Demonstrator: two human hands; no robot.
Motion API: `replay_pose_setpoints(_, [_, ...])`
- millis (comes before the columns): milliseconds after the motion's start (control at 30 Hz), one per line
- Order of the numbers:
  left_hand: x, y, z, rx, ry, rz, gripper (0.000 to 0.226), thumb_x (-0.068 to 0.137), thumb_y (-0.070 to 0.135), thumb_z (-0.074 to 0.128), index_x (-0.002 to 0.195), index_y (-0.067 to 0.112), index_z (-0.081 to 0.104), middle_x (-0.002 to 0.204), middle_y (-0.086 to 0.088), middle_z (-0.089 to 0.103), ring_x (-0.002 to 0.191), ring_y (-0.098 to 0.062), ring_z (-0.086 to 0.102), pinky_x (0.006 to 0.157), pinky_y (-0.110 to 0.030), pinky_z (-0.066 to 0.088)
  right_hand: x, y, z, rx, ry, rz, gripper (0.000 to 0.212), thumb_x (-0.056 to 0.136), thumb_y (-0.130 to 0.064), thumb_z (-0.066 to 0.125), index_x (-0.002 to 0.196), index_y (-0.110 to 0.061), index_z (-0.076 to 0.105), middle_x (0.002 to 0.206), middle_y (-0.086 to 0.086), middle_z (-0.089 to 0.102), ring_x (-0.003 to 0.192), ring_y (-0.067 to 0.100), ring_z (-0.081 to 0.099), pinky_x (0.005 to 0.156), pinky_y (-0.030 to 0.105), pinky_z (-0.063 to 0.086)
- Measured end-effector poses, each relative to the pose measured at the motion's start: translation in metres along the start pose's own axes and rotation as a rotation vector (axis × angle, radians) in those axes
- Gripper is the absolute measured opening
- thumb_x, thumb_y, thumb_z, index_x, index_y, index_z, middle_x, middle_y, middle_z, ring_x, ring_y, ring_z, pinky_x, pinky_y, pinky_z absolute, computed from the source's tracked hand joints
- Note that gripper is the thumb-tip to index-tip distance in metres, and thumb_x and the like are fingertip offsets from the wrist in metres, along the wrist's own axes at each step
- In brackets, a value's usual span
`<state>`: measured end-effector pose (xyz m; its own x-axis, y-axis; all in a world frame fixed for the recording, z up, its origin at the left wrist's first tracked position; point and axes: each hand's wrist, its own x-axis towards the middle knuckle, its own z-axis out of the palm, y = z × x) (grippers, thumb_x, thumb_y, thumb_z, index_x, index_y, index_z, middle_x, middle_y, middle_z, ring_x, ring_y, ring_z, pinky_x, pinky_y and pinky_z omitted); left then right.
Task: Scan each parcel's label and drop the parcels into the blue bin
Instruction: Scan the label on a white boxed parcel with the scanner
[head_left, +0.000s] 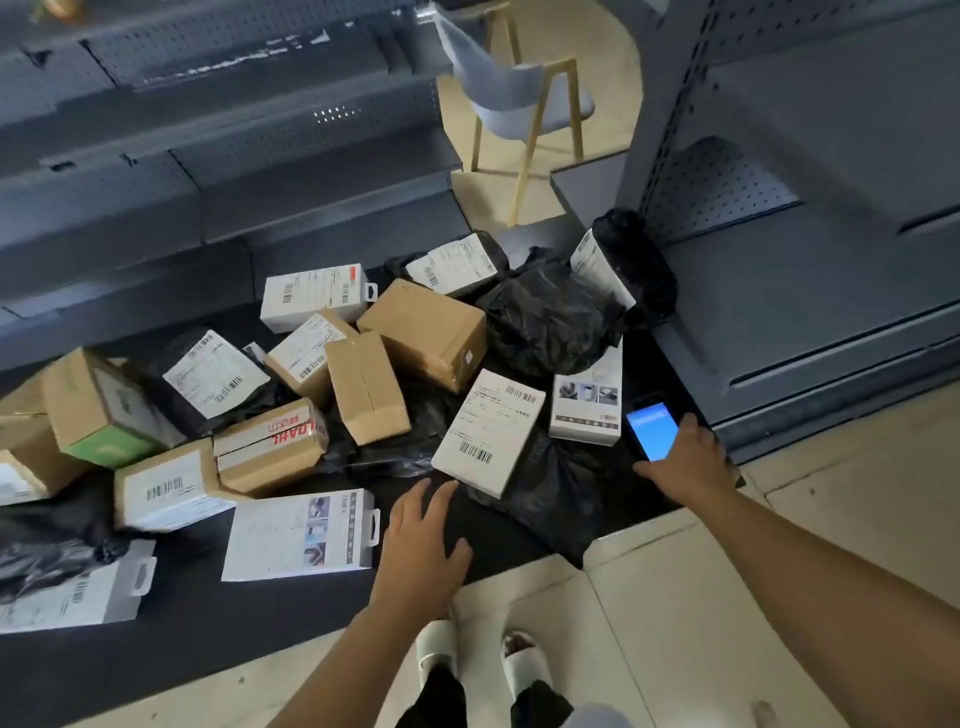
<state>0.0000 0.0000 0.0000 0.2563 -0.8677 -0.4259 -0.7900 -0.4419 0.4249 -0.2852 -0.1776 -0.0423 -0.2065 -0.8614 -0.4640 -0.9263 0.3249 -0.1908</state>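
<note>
Parcels (322, 395) piled on black low shelf (218, 613) btwn grey racks (810, 260), tiled floor (675, 597); chair (519, 98) behind. L hand (421, 540) fingers spread, empty; R hand (685, 462) holds scanner (652, 428)

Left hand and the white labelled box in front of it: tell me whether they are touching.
Apart. The head view shows dark mat between the fingertips of the left hand and the near edge of the white labelled box; the hand is open above the mat.
</note>
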Motion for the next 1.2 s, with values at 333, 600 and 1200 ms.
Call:
replay_pose_setpoints(333, [-0.003,-0.008,0.000,-0.030,-0.019,-0.017,0.063,0.097,0.031,0.059,0.153,0.036,0.031,0.158,0.009,0.032,0.146,-0.016,0.028,0.119,-0.035,0.024,0.026,-0.007,0.010,-0.012,0.023,0.009,0.089,0.082,-0.040,0.084,0.147,-0.003,0.036,0.145,0.024,0.045,0.132,0.040,0.046,0.103,0.045,0.046])
replay_pose_setpoints(600, [0.019,-0.007,-0.012,-0.052,0.019,-0.049,0.063,0.095,0.031,0.063,0.152,0.033,0.036,0.158,0.005,0.037,0.145,-0.020,0.033,0.118,-0.041,0.030,0.002,0.001,0.008,0.120,0.038,0.092,0.083,0.078,-0.039,0.086,0.142,-0.007,0.044,0.140,0.020,0.048,0.128,0.037,0.048,0.091,0.042,0.049])
replay_pose_setpoints(1200, [0.098,0.050,0.008,0.180,0.040,-0.013,0.113,0.077,0.062,0.075,0.157,0.024,0.005,0.161,-0.011,0.019,0.146,-0.035,0.024,0.118,-0.049,0.024,-0.158,0.007,-0.010,1.047,-0.091,0.118,0.063,0.079,-0.022,0.087,0.134,-0.019,0.056,0.119,0.011,0.065,0.097,0.029,0.069,0.089,0.047,0.059])
